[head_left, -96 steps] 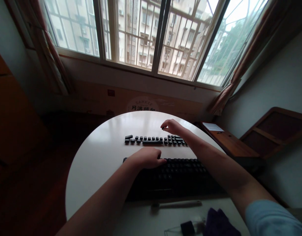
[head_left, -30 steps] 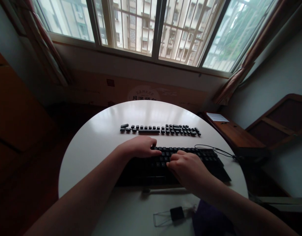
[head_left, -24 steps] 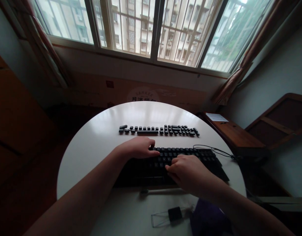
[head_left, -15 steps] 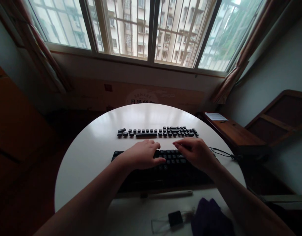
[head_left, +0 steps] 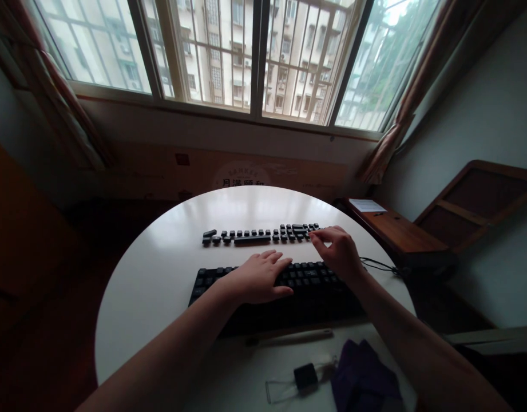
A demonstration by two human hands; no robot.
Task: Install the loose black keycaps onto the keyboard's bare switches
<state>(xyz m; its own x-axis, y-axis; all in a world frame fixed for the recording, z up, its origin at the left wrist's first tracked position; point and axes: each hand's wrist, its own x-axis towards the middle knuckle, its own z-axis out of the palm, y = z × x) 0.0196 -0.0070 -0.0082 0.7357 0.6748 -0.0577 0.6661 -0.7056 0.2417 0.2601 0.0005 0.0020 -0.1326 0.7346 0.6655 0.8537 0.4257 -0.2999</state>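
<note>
A black keyboard [head_left: 304,306] lies on the white round table, its upper rows fitted with keycaps and its near part dark. My left hand [head_left: 261,277] rests over the middle of the keyboard, open, with its fingers spread. Beyond the keyboard, loose black keycaps [head_left: 246,233] stand in rows, among them a long spacebar [head_left: 252,240]. My right hand [head_left: 337,249] is at the right part of these rows, thumb and forefinger pinched together by the keycaps. Whether a keycap is between the fingertips is too small to tell. The hand hides some keycaps and the keyboard's right end.
Nearer me on the table [head_left: 143,297] lie a brush-like stick [head_left: 297,337], a wire keycap puller [head_left: 305,376] with a dark block, and a purple cloth [head_left: 366,377]. A black cable [head_left: 379,264] runs off to the right. A wooden side table [head_left: 387,229] holds a paper sheet.
My right hand has moved forward from above the keyboard to the loose keycaps. My left hand has spread its fingers flatter on the keyboard. The view has shifted slightly.
</note>
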